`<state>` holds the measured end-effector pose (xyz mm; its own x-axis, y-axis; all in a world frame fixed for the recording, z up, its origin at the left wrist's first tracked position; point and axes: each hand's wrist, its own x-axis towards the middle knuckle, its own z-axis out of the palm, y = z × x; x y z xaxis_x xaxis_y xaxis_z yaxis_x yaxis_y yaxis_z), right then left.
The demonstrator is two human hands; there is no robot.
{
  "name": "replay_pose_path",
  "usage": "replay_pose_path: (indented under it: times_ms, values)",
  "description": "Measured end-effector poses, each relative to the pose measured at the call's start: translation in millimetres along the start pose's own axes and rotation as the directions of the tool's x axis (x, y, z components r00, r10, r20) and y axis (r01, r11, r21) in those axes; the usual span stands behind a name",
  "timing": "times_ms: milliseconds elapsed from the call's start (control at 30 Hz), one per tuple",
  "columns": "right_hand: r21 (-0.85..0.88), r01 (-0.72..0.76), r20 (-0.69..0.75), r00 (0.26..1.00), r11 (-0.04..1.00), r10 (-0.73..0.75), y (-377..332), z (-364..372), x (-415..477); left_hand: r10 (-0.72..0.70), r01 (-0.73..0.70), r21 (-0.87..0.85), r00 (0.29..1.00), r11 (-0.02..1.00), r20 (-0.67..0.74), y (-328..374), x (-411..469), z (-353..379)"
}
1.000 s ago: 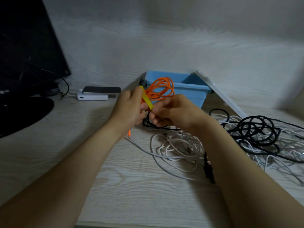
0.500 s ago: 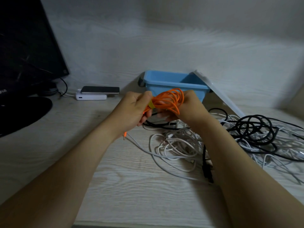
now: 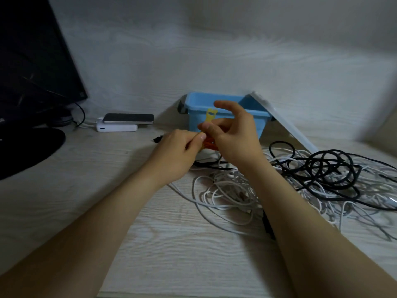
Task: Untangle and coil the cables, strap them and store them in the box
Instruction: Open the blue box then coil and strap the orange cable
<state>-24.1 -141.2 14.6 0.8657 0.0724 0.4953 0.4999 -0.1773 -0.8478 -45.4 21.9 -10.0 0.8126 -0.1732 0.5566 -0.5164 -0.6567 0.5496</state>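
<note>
White cables [image 3: 227, 194] and black cables [image 3: 328, 168] are lying tangled on the desk [image 3: 171, 244], below the blue box [image 3: 194, 123] and its leaning lid [image 3: 285, 125]. The left hand [image 3: 178, 151] is gripping the orange cable [image 3: 209, 144] while the right hand [image 3: 234, 138] is pinching the yellow strap [image 3: 210, 118], which is now sticking upright, where half a second ago it was lying flat against the coil. Both hands are hiding most of that coil.

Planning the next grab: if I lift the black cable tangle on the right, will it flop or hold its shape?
Likely floppy: the black cable lies in loose, uneven loops. It will probably drag the white cables along, since they look interlaced with it. Probably light, being thin.
</note>
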Motion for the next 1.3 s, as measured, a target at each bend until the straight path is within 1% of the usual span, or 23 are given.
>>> replay_pose_path:
  times_ms: [133, 267, 400, 467, 600, 700, 767, 833, 867, 933, 1000, 1033, 1133, 1300]
  values:
    - [-0.102, 0.068, -0.056, 0.996, 0.992, -0.074, 9, 6, 4, -0.01, 0.005, -0.061, 0.997, 0.998, -0.072, 0, 1, 1]
    - [-0.192, 0.168, -0.087, 0.978, 0.967, -0.188, 15, 8, 6, 0.077, -0.085, -0.046, 0.985, 0.995, -0.157, -2, 2, 3]
    - [-0.222, 0.232, -0.118, 0.958, 0.947, -0.262, 12, 9, 4, 0.124, -0.136, -0.041, 0.969, 0.99, -0.214, -1, 0, 6]
    - [-0.227, 0.246, -0.131, 0.951, 0.942, -0.28, 11, 10, 5, 0.161, -0.175, -0.031, 0.953, 0.984, -0.255, 3, -1, 6]
    - [-0.253, 0.264, -0.151, 0.939, 0.931, -0.308, 9, 10, 5, 0.251, -0.243, 0.062, 0.921, 0.968, -0.299, 9, -4, 5]
    - [-0.298, 0.27, -0.159, 0.932, 0.916, -0.326, 9, 10, 5, 0.271, -0.255, 0.092, 0.899, 0.962, -0.343, 9, -4, 6]
    - [-0.308, 0.258, -0.14, 0.94, 0.916, -0.311, 10, 9, 6, 0.277, -0.259, 0.097, 0.885, 0.961, -0.375, 9, -3, 6]
    - [-0.344, 0.269, -0.1, 0.942, 0.9, -0.32, 10, 8, 6, 0.258, -0.247, 0.08, 0.877, 0.966, -0.404, 8, -3, 6]
    - [-0.386, 0.292, -0.07, 0.936, 0.875, -0.344, 10, 7, 5, 0.22, -0.22, 0.049, 0.882, 0.974, -0.418, 7, -3, 7]
    - [-0.484, 0.367, 0.018, 0.912, 0.794, -0.411, 7, 6, 3, 0.104, -0.14, -0.054, 0.897, 0.989, -0.43, 5, -3, 6]
    - [-0.528, 0.437, 0.123, 0.888, 0.728, -0.444, 6, 6, 1, 0.014, -0.088, -0.157, 0.907, 0.984, -0.42, 5, -4, 3]
    - [-0.531, 0.457, 0.158, 0.881, 0.714, -0.446, 6, 7, 2, -0.019, -0.07, -0.2, 0.912, 0.977, -0.41, 5, -4, 1]
    - [-0.524, 0.477, 0.172, 0.871, 0.706, -0.461, 9, 7, 4, -0.066, -0.04, -0.269, 0.925, 0.962, -0.374, 5, -4, -2]
    - [-0.505, 0.476, 0.129, 0.866, 0.72, -0.482, 5, 4, 1, -0.094, -0.012, -0.296, 0.936, 0.955, -0.34, 1, -1, -1]
